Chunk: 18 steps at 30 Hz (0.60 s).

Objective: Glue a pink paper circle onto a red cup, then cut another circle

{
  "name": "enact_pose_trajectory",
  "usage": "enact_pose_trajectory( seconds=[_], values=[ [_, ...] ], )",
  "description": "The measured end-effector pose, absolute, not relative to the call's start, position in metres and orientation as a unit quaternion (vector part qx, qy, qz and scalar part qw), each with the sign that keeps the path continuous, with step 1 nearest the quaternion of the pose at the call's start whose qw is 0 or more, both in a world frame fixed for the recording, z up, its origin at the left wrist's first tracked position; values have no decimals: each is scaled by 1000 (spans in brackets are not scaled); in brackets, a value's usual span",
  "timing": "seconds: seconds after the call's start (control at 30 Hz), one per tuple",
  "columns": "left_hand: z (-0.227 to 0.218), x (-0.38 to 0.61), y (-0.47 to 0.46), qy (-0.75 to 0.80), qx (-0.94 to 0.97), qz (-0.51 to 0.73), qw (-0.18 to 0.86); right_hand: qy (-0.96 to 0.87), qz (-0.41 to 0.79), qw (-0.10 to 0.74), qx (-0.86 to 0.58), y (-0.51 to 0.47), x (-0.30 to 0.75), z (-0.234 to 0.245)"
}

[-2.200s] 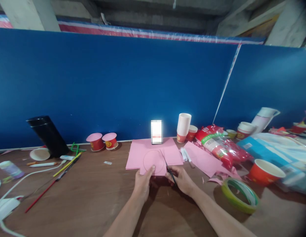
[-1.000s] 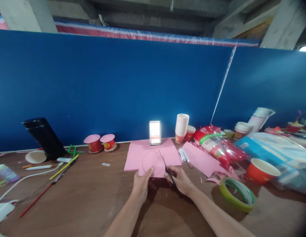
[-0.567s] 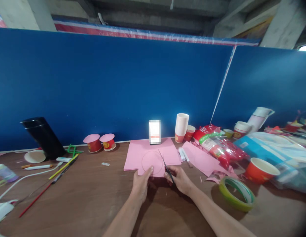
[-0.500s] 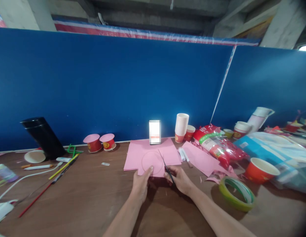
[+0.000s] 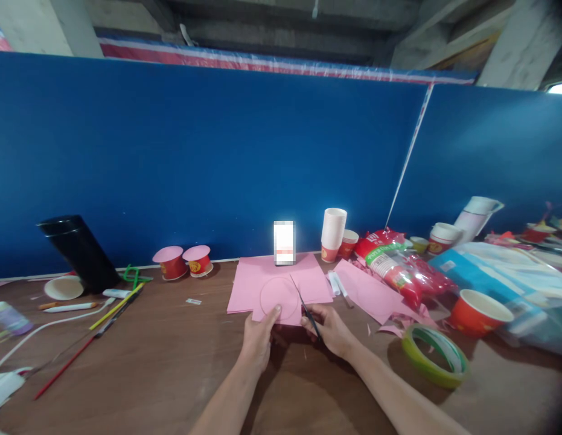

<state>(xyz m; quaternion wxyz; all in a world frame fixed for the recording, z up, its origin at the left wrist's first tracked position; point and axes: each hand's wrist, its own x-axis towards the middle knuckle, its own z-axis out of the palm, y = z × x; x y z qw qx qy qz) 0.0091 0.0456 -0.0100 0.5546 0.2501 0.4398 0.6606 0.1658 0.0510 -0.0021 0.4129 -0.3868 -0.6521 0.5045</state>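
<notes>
A piece of pink paper (image 5: 281,300) with a circle drawn on it is pinched at its lower edge by my left hand (image 5: 259,338), thumb on top. My right hand (image 5: 329,329) is closed on dark scissors (image 5: 310,315), whose blades point up and away along the paper's right side. Whether a blade touches the paper I cannot tell. Beneath and beyond lies a stack of larger pink sheets (image 5: 249,281). On its far edge stands a lit phone (image 5: 285,243), its screen blurred.
Left are two red cups with pink discs (image 5: 168,262), a black flask (image 5: 81,254) and pens. To the right are stacked paper cups (image 5: 334,232), a red plastic bag (image 5: 398,266), pink scraps, a red cup (image 5: 477,314) and a tape roll (image 5: 457,374). A blue partition (image 5: 217,151) rises behind.
The paper piece has shifted very slightly to the left with my left hand. My right hand and the scissors look nearly unmoved.
</notes>
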Motion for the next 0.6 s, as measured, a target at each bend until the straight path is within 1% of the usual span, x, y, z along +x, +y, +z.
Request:
enact_pose_trajectory(
  seconds=[0.6],
  values=[
    [-14,8,46,433,264,661,553,-643,504,418,-397,52,165,-8]
  ],
)
